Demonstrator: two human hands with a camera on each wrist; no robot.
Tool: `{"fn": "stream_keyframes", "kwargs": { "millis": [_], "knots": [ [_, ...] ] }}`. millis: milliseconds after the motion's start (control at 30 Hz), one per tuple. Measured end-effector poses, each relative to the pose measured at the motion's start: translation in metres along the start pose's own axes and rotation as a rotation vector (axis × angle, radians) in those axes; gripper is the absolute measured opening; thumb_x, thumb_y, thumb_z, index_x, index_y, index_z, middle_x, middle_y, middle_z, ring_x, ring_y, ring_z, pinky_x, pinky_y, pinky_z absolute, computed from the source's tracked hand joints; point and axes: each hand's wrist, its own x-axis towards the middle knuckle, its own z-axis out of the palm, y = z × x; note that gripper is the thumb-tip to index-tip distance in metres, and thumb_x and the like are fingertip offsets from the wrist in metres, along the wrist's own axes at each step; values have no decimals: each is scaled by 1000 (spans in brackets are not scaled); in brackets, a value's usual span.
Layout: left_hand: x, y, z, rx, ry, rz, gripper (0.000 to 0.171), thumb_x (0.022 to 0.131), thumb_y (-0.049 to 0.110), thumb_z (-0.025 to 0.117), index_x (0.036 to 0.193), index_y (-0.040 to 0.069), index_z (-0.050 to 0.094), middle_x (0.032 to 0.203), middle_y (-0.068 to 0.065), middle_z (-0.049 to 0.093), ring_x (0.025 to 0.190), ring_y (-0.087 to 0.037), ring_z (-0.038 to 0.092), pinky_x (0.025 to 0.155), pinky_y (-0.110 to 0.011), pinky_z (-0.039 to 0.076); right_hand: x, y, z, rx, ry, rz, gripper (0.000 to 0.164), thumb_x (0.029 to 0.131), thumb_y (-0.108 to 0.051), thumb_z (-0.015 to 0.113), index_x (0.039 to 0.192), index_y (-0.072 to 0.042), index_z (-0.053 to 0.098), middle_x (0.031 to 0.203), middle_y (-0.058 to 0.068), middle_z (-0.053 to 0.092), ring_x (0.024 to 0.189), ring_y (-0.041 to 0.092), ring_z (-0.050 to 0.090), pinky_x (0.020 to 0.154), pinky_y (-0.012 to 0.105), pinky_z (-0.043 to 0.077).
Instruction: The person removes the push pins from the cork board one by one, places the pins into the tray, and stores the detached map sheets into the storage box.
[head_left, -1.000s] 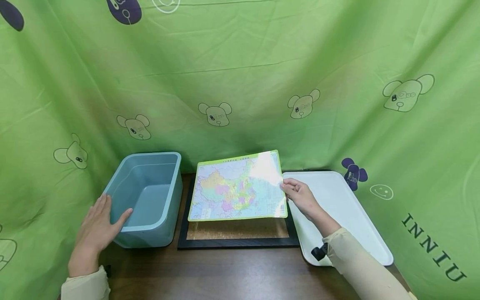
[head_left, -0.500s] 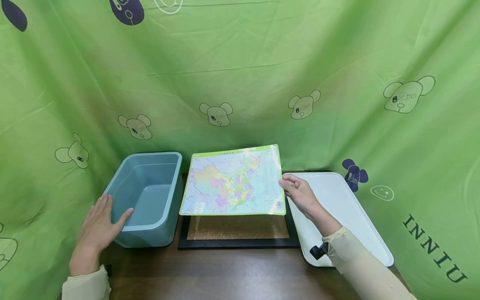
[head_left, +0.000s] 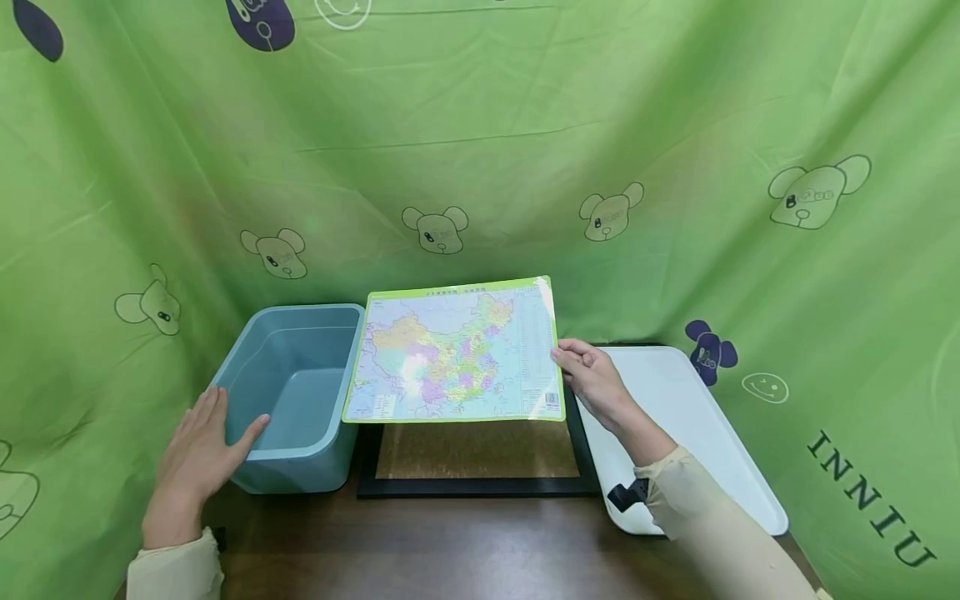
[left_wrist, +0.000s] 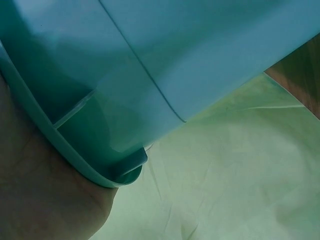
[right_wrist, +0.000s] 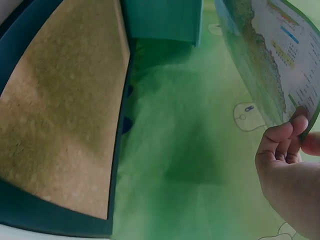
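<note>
My right hand [head_left: 594,379] pinches the right edge of a laminated map sheet [head_left: 450,354] with a green border. The sheet is raised and tilted above a black-framed cork board [head_left: 480,450], hiding its upper part. In the right wrist view, thumb and fingertips grip the map's edge [right_wrist: 295,55], its printed back showing. At the left, my left hand [head_left: 197,458] rests on the near left rim of a blue plastic bin [head_left: 348,400], fingers straight and thumb over the front rim. In the left wrist view, the palm [left_wrist: 50,185] lies against the bin's ribbed rim.
Right of the board lies a white tray [head_left: 697,433], partly under my right forearm. A brown wooden table [head_left: 420,542] carries everything. Close behind and at both sides hangs a green curtain [head_left: 495,108] with bear prints.
The right hand has lifted the map higher and shifted it left, so its left edge now overlaps the bin's right side. More cork shows. The left hand keeps its place on the bin.
</note>
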Motion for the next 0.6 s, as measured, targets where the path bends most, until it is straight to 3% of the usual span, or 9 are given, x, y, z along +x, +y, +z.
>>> {"fn": "stream_keyframes", "kwargs": {
  "millis": [600],
  "knots": [
    [-14,-3,27,-18,11,-25,102,111,63,40,164,-17,6,171,-39,0,160,-56,1,128,-71,4,4,2,1,79,-23,-28,16,112,-10,57,121,3,61,109,-3,80,101,11,75,88,24,60]
  ]
}}
